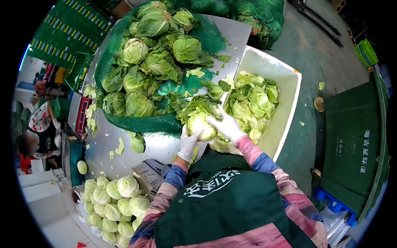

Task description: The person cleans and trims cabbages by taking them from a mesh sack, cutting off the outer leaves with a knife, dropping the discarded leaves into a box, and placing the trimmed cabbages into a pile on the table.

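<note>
Between my two white-gloved hands is a pale green cabbage, above the near edge of the metal table. My left hand grips its lower left side, fingers curled against it. On the right side, my right hand closes on the same cabbage, thumb and fingers pressed to its surface. Darker loose outer leaves lie just beyond it. To the right, a white foam box holds many torn-off leaves. A heap of untrimmed cabbages rests on a green mesh sack at the far left.
Trimmed cabbages are piled at lower left, near a brush. A scale stands at the table's left edge. On the right is a large green bin. Another person works at far left. Leaf scraps litter the table.
</note>
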Tool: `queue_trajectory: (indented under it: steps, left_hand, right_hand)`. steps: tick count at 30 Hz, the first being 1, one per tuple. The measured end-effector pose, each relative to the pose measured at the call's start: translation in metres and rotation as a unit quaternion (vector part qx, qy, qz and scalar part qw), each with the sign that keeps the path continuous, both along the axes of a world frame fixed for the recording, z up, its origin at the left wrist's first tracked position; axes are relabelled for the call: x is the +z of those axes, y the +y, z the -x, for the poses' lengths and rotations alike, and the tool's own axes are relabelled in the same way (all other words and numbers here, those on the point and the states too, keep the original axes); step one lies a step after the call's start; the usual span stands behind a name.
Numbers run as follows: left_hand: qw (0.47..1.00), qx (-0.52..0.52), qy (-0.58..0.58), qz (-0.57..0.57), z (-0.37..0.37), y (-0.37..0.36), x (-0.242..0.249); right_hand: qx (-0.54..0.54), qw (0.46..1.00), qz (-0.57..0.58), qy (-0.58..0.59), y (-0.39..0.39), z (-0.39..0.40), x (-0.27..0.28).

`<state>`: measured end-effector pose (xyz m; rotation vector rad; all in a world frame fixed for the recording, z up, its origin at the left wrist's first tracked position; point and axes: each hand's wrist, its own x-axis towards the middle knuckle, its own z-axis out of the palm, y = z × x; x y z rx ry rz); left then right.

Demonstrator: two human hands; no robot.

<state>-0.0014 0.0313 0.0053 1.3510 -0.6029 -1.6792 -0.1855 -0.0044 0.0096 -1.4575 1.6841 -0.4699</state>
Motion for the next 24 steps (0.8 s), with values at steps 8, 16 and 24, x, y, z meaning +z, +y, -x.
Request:
queue_trajectory:
  steps: [8, 16, 24]
  left_hand:
    - [0.999, 0.001, -0.002, -0.034, -0.003, 0.000, 0.000]
    - [0.990, 0.076, 0.013, -0.115, -0.004, 0.011, 0.008]
    - [0.961, 0.063, 0.190, -0.192, -0.008, 0.009, -0.003]
  right_hand:
    - [-0.051, 0.999, -0.013, 0.006, -0.003, -0.013, 0.008]
    - [-0.096, 0.991, 0.040, 0.078, -0.018, -0.023, -0.057]
    - [0.015, 0.968, 0.240, 0.074, 0.008, -0.024, -0.046]
